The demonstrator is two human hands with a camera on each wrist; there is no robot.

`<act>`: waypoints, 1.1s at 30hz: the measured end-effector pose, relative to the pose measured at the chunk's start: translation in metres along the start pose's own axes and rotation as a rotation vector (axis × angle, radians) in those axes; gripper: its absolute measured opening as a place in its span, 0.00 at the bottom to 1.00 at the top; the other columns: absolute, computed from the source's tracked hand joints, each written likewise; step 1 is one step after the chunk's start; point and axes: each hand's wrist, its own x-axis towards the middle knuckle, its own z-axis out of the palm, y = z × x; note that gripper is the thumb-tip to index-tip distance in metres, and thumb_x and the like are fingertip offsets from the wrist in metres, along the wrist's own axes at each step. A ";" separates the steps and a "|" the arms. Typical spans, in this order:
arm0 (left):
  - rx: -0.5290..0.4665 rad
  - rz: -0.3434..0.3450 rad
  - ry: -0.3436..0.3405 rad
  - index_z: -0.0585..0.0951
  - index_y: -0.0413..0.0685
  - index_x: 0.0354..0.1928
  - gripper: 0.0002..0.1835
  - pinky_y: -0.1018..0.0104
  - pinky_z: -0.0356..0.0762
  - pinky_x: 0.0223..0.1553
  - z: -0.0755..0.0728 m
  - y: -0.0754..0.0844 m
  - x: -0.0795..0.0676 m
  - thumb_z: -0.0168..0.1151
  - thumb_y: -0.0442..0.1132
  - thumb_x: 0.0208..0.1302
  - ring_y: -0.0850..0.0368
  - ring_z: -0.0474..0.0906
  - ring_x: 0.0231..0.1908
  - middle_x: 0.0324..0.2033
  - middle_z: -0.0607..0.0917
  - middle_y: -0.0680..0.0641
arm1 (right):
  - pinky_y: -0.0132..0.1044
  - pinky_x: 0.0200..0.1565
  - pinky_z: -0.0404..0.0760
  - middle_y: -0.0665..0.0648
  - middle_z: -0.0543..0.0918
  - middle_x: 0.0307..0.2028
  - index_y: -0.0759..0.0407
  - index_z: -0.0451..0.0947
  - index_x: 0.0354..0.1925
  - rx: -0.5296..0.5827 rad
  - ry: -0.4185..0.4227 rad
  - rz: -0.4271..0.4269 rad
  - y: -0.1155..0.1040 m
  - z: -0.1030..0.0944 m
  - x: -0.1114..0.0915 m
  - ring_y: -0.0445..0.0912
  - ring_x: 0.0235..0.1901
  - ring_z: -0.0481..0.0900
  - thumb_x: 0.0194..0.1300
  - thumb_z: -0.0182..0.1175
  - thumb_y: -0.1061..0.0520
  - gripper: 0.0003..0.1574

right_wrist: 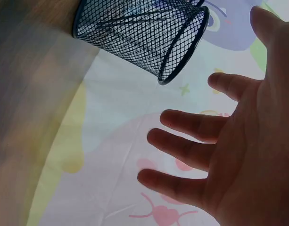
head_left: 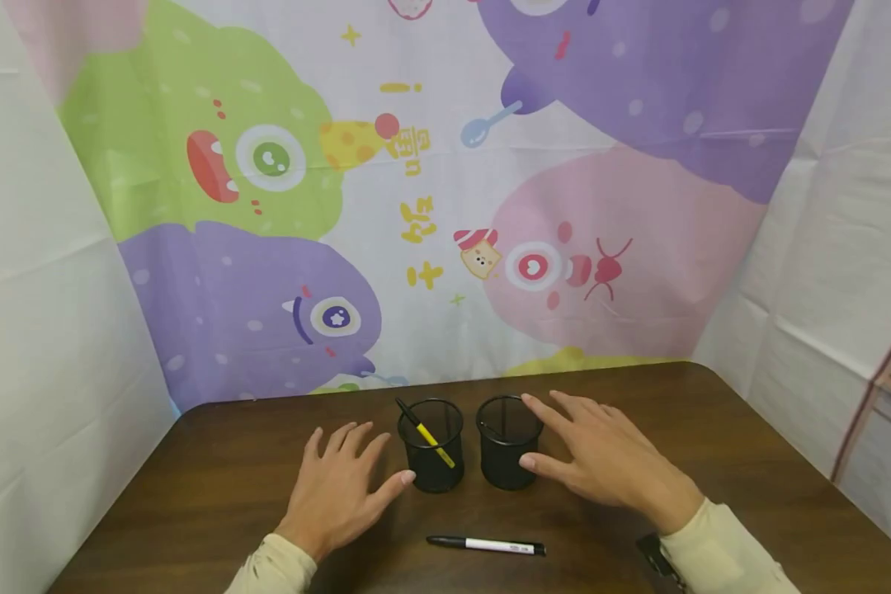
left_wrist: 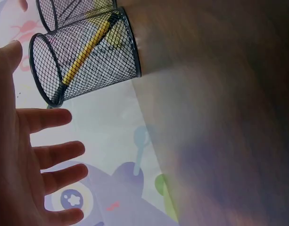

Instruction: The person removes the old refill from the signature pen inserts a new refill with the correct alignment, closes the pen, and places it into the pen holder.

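Mesh cups (head_left: 432, 476) (head_left: 501, 466), spread hands (head_left: 336, 492) (head_left: 605, 454), woodgrain tabletop (head_left: 579, 561)

Two round black mesh cups, open at the top and edged with a dark rim, are set upright side by side on the counter (head_left: 223, 462), a narrow gap being left between them. In the left cup (head_left: 421, 477) a yellow marker (head_left: 426, 435) with black ends is leaned at a slant, one black end being raised above the rim. Inside the right cup (head_left: 501, 470) a dark streak is seen, but it cannot be made out clearly. In front of the cups a white pen (head_left: 490, 544), black at both ends, is laid flat, crosswise.
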 end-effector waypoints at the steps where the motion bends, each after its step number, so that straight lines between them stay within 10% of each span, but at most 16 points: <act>1: -0.001 0.003 0.001 0.82 0.53 0.59 0.38 0.31 0.56 0.66 0.000 0.000 0.000 0.44 0.74 0.67 0.41 0.71 0.63 0.60 0.79 0.42 | 0.65 0.61 0.68 0.63 0.70 0.68 0.38 0.59 0.76 -0.002 0.003 -0.004 0.000 0.000 0.000 0.61 0.65 0.70 0.64 0.43 0.17 0.51; 12: 0.003 0.051 0.066 0.87 0.53 0.48 0.34 0.39 0.66 0.62 0.002 0.003 -0.002 0.47 0.72 0.69 0.45 0.78 0.54 0.51 0.84 0.47 | 0.59 0.51 0.78 0.59 0.77 0.62 0.42 0.63 0.75 -0.036 0.010 -0.011 -0.004 0.000 0.002 0.57 0.55 0.79 0.65 0.41 0.17 0.52; 33: -0.053 0.025 -0.087 0.87 0.51 0.48 0.35 0.46 0.78 0.49 0.003 0.015 -0.006 0.44 0.72 0.70 0.49 0.81 0.48 0.45 0.85 0.48 | 0.49 0.40 0.83 0.54 0.85 0.48 0.51 0.66 0.72 -0.008 -0.003 -0.042 -0.012 -0.007 0.000 0.49 0.43 0.85 0.69 0.45 0.22 0.48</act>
